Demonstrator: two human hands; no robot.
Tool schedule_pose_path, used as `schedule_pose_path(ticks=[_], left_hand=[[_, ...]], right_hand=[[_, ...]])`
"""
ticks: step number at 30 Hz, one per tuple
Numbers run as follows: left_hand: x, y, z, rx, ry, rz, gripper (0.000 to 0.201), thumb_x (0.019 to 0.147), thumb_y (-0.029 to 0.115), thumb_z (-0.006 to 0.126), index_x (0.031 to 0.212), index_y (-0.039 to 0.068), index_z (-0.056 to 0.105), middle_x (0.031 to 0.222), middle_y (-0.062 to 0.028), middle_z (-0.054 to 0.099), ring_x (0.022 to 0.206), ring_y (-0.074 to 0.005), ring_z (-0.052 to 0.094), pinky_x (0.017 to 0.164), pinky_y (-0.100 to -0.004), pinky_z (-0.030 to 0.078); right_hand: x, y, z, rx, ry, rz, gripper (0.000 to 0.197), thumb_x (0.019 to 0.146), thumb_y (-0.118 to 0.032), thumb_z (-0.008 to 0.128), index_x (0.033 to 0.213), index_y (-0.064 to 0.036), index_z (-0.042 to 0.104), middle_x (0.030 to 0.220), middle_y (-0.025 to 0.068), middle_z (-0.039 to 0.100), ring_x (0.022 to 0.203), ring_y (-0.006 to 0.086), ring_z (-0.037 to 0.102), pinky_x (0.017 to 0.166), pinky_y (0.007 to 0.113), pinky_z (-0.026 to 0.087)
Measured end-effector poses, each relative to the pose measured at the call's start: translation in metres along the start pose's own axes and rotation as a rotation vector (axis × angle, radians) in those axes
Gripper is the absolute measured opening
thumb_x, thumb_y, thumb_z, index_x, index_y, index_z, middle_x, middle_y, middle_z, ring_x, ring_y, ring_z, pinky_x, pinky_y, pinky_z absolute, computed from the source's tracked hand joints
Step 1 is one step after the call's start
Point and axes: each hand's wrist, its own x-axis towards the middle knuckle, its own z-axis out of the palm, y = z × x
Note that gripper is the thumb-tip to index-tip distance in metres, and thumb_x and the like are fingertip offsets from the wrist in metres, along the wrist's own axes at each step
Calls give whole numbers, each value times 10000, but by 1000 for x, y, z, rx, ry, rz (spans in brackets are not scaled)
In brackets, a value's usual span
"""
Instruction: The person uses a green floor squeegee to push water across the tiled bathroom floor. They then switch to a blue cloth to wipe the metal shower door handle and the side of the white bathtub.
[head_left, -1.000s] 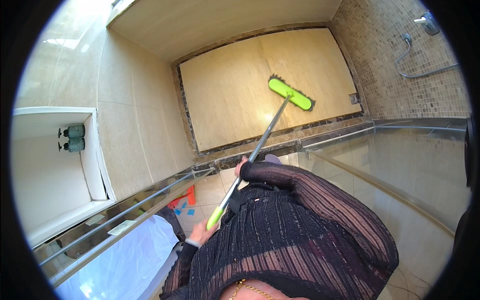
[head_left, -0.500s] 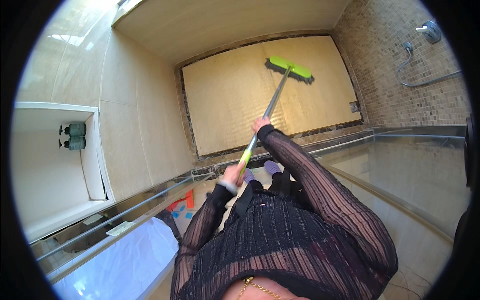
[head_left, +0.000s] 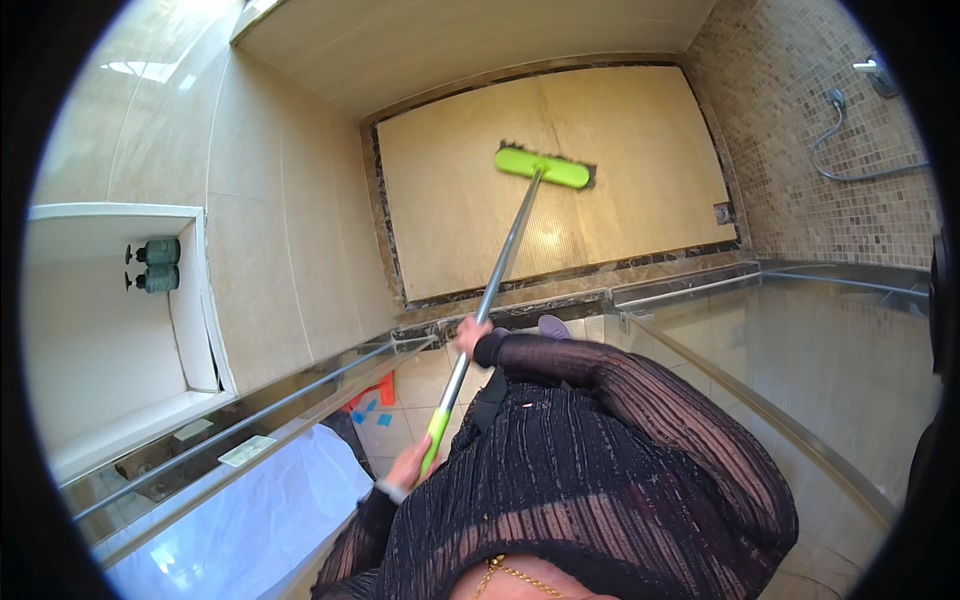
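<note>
A long-handled floor brush (head_left: 543, 168) with a bright green head and dark bristles rests on the beige ridged shower floor (head_left: 440, 150). Its grey metal pole slants back toward me and ends in a green grip. My left hand (head_left: 408, 466) is closed around that green grip, low beside my body. Farther up the pole, my right hand (head_left: 471, 336) is wrapped round the metal part, near the shower's threshold. Both sleeves are black and sheer.
Glass panels with metal rails flank the opening, the right panel (head_left: 760, 330) included. Two green pump bottles (head_left: 158, 265) stand in a white wall niche (head_left: 90, 340) at left. A shower hose (head_left: 830, 165) hangs on the mosaic wall at right. Red and blue pieces (head_left: 378, 415) lie on the tiles.
The brush head has moved toward me and to the left, and its tilt has changed. Both hands have come back with the pole, still gripping it.
</note>
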Motion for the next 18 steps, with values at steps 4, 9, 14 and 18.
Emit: schedule_pose_path(ticks=[4, 9, 14, 18], left_hand=[[-68, 0, 8, -728, -35, -296, 412, 888, 470, 430, 857, 82, 565, 690, -25, 570, 522, -124, 544, 508, -239, 466], [29, 4, 4, -662, -368, -146, 302, 897, 403, 453, 911, 103, 492, 601, 4, 498, 423, -100, 453, 386, -256, 411], [109, 103, 7, -602, -524, -51, 269, 904, 391, 436, 951, 130, 484, 533, 56, 404, 364, -73, 339, 328, -246, 272], [153, 137, 1, -793, -512, 93, 260, 904, 360, 466, 1128, 237, 419, 580, 30, 393, 414, -66, 350, 370, -214, 295]], right_hand=[[-26, -57, 0, 171, 28, -257, 24, 678, -137, 566, 665, -147, 585, 737, 21, 586, 797, 231, 534, 659, 424, 476], [-2, -2, -24, 97, 55, -306, 41, 702, -131, 549, 670, -121, 573, 672, 52, 590, 750, 229, 568, 671, 338, 486], [34, 65, -59, -24, 128, -167, 48, 715, -145, 547, 737, -137, 589, 700, 36, 590, 796, 241, 554, 631, 346, 498], [60, 94, -99, -159, 180, 154, 177, 739, -199, 550, 880, -236, 650, 911, 50, 573, 1050, 239, 458, 788, 480, 441]])
